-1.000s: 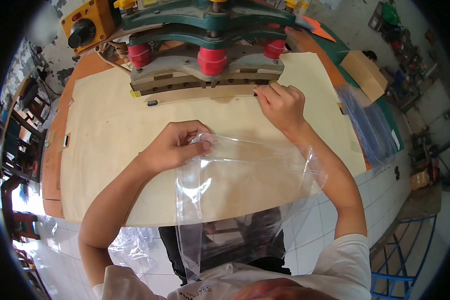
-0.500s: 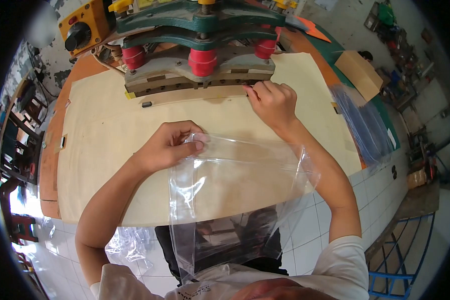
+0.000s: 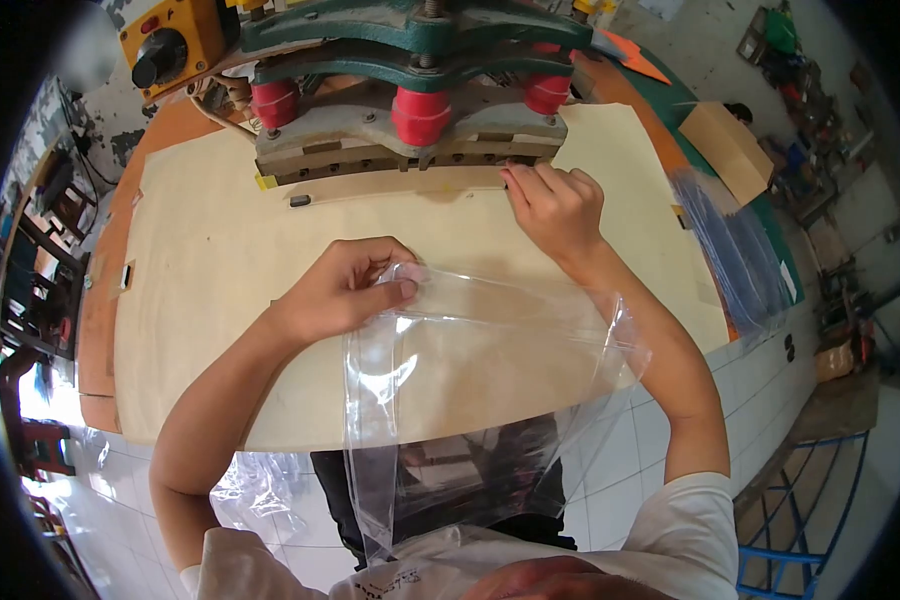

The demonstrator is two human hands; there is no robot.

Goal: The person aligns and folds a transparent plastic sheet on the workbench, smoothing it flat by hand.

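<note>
Pinched between the thumb and fingers of my left hand (image 3: 345, 288) is the top left corner of a clear plastic bag (image 3: 490, 380), which looks creased and seamed. It drapes over the table's front edge toward my lap, and its right side lies against my right forearm. My right hand (image 3: 558, 208) is closed, with thumb and fingertips at the right end of the machine's lower bar (image 3: 410, 160). Whatever those fingertips hold is too small to make out. Left of it, a small black block (image 3: 300, 201) rests on the cream table sheet (image 3: 210, 300).
Above the bar stands a green press (image 3: 420, 70) with red cylinders (image 3: 420, 117). A yellow control box (image 3: 175, 45) with a black knob is at the upper left. To the right are a cardboard box (image 3: 727, 152) and stacked plastic sheets (image 3: 735, 255). More clear plastic (image 3: 262, 490) lies on the floor.
The view has shifted slightly, so the press sits a little further right and higher. Both hands keep nearly the same pose, and the left still grips the bag.
</note>
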